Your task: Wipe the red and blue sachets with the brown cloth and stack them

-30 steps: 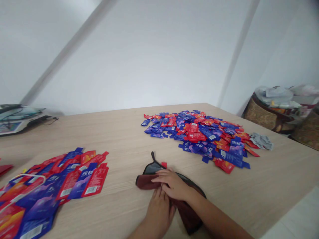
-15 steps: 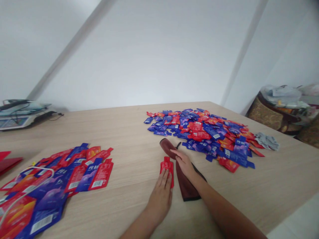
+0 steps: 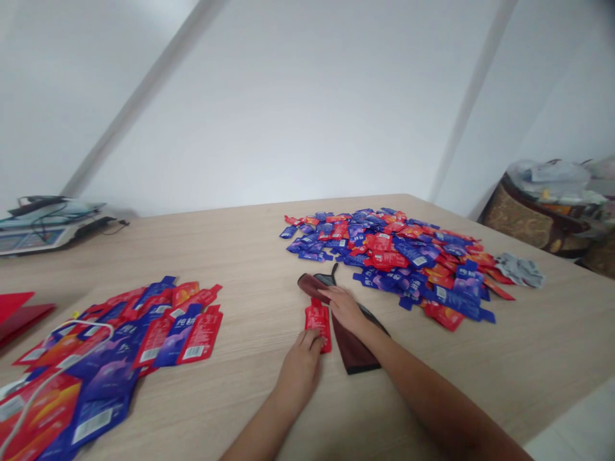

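Observation:
A red sachet [image 3: 318, 320] lies on the wooden table [image 3: 240, 307] in the middle front. The curled fingers of my left hand [image 3: 302, 362] are closed at its lower left edge. Beside it lies a dark maroon cloth [image 3: 353, 346] with black trim and a small loop, its upper end folded over. My right hand [image 3: 344, 308] rests on the cloth, its fingers at the folded part near the top of the sachet; whether they pinch the fabric is unclear.
A large heap of red and blue sachets [image 3: 379, 246] spreads at the back right, with a grey cloth [image 3: 519, 270] by it. More sachets [image 3: 168, 326] lie at the left, near a scale [image 3: 43, 234] and red folded pieces [image 3: 24, 317]. An armchair [image 3: 521, 208] stands beyond.
The cloth's upper end has shifted left over the sachet's top, and its loop now stands out. My left fingers have curled and moved down to the sachet's lower left edge.

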Tool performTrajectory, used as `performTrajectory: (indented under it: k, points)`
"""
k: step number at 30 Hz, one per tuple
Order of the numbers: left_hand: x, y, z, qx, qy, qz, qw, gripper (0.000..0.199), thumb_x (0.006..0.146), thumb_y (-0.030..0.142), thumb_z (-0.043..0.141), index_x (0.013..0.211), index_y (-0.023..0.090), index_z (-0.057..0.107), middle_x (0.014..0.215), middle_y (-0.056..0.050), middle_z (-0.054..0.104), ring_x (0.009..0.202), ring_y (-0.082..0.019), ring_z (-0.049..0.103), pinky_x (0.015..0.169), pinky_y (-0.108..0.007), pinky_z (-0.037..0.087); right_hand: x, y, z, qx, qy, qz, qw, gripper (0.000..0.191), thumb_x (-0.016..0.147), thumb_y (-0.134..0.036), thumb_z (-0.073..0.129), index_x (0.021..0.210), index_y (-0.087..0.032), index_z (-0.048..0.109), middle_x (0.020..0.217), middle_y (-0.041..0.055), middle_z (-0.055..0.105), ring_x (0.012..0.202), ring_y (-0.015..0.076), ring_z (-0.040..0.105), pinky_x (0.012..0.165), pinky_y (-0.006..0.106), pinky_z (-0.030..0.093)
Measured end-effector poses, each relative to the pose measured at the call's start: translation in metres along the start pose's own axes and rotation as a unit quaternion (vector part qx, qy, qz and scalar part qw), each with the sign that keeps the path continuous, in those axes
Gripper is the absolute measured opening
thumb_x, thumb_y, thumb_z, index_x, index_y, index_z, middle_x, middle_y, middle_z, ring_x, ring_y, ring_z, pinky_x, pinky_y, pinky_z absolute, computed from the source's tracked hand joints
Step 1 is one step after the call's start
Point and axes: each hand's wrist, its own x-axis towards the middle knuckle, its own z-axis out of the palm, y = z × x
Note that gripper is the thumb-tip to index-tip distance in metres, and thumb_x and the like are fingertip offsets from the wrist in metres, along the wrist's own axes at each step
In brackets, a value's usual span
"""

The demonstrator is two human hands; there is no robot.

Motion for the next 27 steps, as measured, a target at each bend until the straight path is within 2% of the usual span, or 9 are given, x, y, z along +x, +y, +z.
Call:
performTrajectory:
  k: [3, 6, 8, 11, 14, 16, 18, 21, 27]
  points:
    - [0.002, -0.003, -0.004, -0.049, 0.008, 0.004, 0.999, 0.051, 0.067, -0.003, 0.039, 0.109, 0.02, 0.058, 0.118, -0.007, 0.056, 0.112, -0.019, 0.049, 0.1, -0.037, 0.043, -0.023, -0.018, 0.003, 0.036, 0.04, -0.033, 0.998, 0.051, 0.079, -0.006, 0.034, 0.122, -0.023, 0.057, 0.125, 0.005, 0.058, 0.116, 0.0179, 0.048, 0.1, 0.038, 0.034]
    - [0.005, -0.004, -0.005, -0.078, 0.019, 0.011, 0.997, 0.043, 0.069, -0.002, 0.04, 0.1, 0.018, 0.061, 0.114, -0.008, 0.057, 0.113, -0.02, 0.048, 0.101, -0.038, 0.041, -0.041, -0.036, 0.007, 0.011, -0.044, -0.093, 0.995, 0.049, 0.081, -0.008, 0.039, 0.121, -0.028, 0.057, 0.13, 0.0004, 0.054, 0.121, 0.0183, 0.043, 0.101, 0.038, 0.031]
    - [0.007, -0.005, -0.005, -0.092, 0.023, 0.016, 0.995, 0.045, 0.068, -0.003, 0.04, 0.102, 0.018, 0.061, 0.114, -0.008, 0.057, 0.112, -0.021, 0.048, 0.1, -0.039, 0.041, -0.039, -0.038, 0.007, -0.027, -0.074, -0.076, 0.994, 0.047, 0.081, -0.008, 0.039, 0.119, -0.028, 0.059, 0.132, -0.0001, 0.052, 0.122, 0.0186, 0.042, 0.101, 0.037, 0.03]
    - [0.005, -0.008, -0.004, -0.114, 0.026, 0.026, 0.993, 0.054, 0.064, -0.005, 0.04, 0.108, 0.019, 0.059, 0.115, -0.008, 0.057, 0.109, -0.02, 0.049, 0.096, -0.038, 0.044, -0.018, -0.026, 0.002, -0.091, -0.08, -0.005, 0.993, 0.047, 0.082, -0.007, 0.038, 0.119, -0.026, 0.059, 0.133, 0.0018, 0.052, 0.122, 0.0195, 0.041, 0.101, 0.039, 0.028]
    - [0.003, -0.011, -0.003, -0.12, 0.046, 0.03, 0.991, 0.054, 0.063, -0.006, 0.04, 0.108, 0.019, 0.059, 0.115, -0.008, 0.055, 0.11, -0.02, 0.048, 0.097, -0.038, 0.043, 0.0, -0.014, -0.002, -0.13, -0.068, 0.048, 0.988, 0.047, 0.082, -0.007, 0.038, 0.122, -0.024, 0.057, 0.134, 0.0038, 0.05, 0.123, 0.02, 0.039, 0.1, 0.039, 0.027]
    - [0.002, -0.012, -0.003, -0.11, 0.067, 0.019, 0.992, 0.053, 0.064, -0.006, 0.04, 0.106, 0.019, 0.059, 0.113, -0.008, 0.054, 0.109, -0.02, 0.047, 0.096, -0.039, 0.043, 0.001, -0.014, -0.002, -0.136, -0.047, 0.05, 0.988, 0.047, 0.084, -0.008, 0.037, 0.125, -0.023, 0.054, 0.136, 0.0054, 0.049, 0.124, 0.0198, 0.038, 0.1, 0.038, 0.027]
    - [0.002, -0.013, -0.004, -0.098, 0.087, 0.003, 0.991, 0.052, 0.065, -0.005, 0.039, 0.106, 0.02, 0.057, 0.112, -0.008, 0.053, 0.107, -0.021, 0.047, 0.094, -0.04, 0.044, -0.007, -0.019, 0.001, -0.132, -0.036, 0.021, 0.99, 0.045, 0.086, -0.01, 0.037, 0.125, -0.023, 0.054, 0.136, 0.0059, 0.048, 0.125, 0.0197, 0.037, 0.1, 0.037, 0.026]
    - [0.004, -0.015, -0.001, -0.091, 0.118, -0.023, 0.989, 0.049, 0.064, -0.005, 0.039, 0.104, 0.019, 0.051, 0.106, -0.007, 0.052, 0.103, -0.021, 0.047, 0.091, -0.041, 0.044, -0.024, -0.029, 0.004, -0.126, -0.051, -0.034, 0.99, 0.038, 0.088, -0.014, 0.04, 0.12, -0.024, 0.058, 0.131, 0.0056, 0.053, 0.123, 0.0204, 0.038, 0.1, 0.038, 0.026]
    - [0.007, -0.022, 0.013, -0.035, 0.193, -0.046, 0.979, 0.048, 0.06, -0.003, 0.041, 0.105, 0.015, 0.042, 0.1, -0.009, 0.049, 0.097, -0.022, 0.048, 0.086, -0.044, 0.046, -0.05, -0.056, 0.003, -0.076, -0.074, -0.08, 0.991, 0.036, 0.086, -0.011, 0.041, 0.114, -0.023, 0.061, 0.116, 0.005, 0.061, 0.107, 0.0192, 0.047, 0.093, 0.035, 0.033]
